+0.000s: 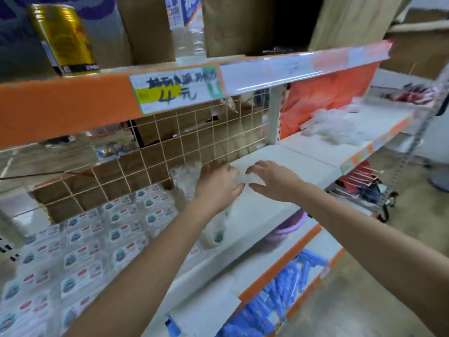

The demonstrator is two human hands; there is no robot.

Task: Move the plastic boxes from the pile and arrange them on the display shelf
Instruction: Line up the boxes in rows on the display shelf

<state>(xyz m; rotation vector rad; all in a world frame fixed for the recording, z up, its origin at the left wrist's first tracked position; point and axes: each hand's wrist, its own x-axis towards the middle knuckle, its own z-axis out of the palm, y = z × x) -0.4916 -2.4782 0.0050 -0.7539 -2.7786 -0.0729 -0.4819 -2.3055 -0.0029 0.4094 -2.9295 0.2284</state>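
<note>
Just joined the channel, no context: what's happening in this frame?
A person is stocking a shop shelf with both bare hands. The left hand and right hand reach together onto the white shelf, around a clear plastic box that is too blurred to say how it is gripped. Labelled plastic boxes already sit in rows to the left. Another clear pile lies on the next shelf section to the right.

— Bright or dim?
— Bright and even, lit from above. Dark only up behind the orange shelf edge.
— Sharp?
— No. Smeared all over by movement. Worst left of the price tag, near the gold can.
— Straight lines?
— Bent and tilted toward the corners. Faint shine right of the tag, on the clear strip.
</note>
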